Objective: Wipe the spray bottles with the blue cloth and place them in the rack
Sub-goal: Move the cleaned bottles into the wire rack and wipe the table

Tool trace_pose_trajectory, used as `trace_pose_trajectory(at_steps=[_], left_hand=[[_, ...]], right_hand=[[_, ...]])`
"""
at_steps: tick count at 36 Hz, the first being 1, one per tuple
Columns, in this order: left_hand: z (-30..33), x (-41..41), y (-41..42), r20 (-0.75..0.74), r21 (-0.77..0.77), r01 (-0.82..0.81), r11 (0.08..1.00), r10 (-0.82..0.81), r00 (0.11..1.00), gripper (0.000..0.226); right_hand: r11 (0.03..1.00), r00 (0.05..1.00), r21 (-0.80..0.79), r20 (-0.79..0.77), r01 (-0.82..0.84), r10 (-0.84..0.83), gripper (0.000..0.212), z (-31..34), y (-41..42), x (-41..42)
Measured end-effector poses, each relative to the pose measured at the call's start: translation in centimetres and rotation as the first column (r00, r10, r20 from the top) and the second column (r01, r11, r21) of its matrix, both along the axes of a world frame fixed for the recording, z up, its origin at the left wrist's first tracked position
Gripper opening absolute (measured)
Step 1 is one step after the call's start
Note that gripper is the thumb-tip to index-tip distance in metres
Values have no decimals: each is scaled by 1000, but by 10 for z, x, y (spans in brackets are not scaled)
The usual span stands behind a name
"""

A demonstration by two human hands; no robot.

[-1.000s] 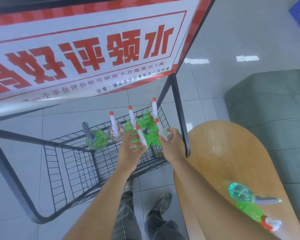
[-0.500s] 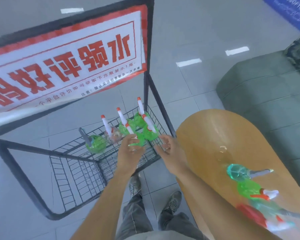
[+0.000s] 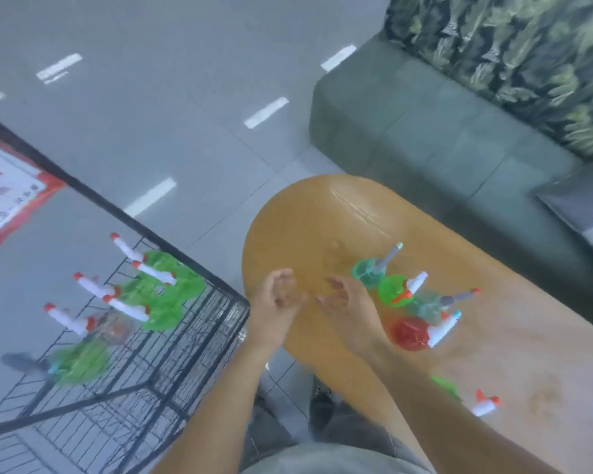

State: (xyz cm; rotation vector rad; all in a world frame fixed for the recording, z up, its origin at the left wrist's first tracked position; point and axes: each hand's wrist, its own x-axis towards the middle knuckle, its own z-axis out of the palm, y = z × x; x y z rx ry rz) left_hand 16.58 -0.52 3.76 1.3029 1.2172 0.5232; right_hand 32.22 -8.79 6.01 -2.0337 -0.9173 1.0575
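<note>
On the counter (image 3: 322,213) stand the unwiped spray bottles (image 3: 396,290), just right of the right hand (image 3: 348,302), the nearer grip; it and the left hand (image 3: 274,304) hang loosely curled, empty. No cloth visible.

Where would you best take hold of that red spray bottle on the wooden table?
Probably round the red spray bottle's round body, coming from its near left side, where the right hand hovers. Its white nozzle points away right, leaving that side free.

Tan tabletop (image 3: 322,213); black wire rack (image 3: 192,336); green bottles (image 3: 165,302) with white, orange-tipped heads; one red bottle (image 3: 408,333); leaf-patterned cushion (image 3: 514,59).
</note>
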Motion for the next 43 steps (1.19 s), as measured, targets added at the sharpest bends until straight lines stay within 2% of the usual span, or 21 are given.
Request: trace_pose_trajectory(at_steps=[10,16,23,27,33,37,42,43], left_hand=[[-3,115,-23,-9,-44,249,967,-250,968,48],[-25,163,-17,-5,-46,305,951,-306,952,51],[-53,204,3,-101,3,344,939,-342,934,47],[-68,218,11,-161,-4,384,923,-380,911,42],[-83,230,17,-182,-57,464,884,-466,866,36],[-86,235,18,-151,-107,498,861,-509,847,38],[-86,237,22,-59,-226,477,849,-501,864,43],[-86,237,23,-32,-252,461,851,-484,875,45]], right_hand=[[951,951,-40,65,305,-302,38,-21,-65,106],[924,921,-43,112,379,-373,23,-24,-77,152],[973,933,-48,298,225,-201,45,-48,-76,187],[976,951,-173,301,131,-74,57,-59,-70,201],[965,945,-261,314,-7,92,44,-69,-61,214],[952,948,-303,293,-30,123,31,-68,-60,219],[919,952,-392,261,-49,162,4,-66,-58,218],[913,952,-405,255,-51,167,8,-66,-57,216]])
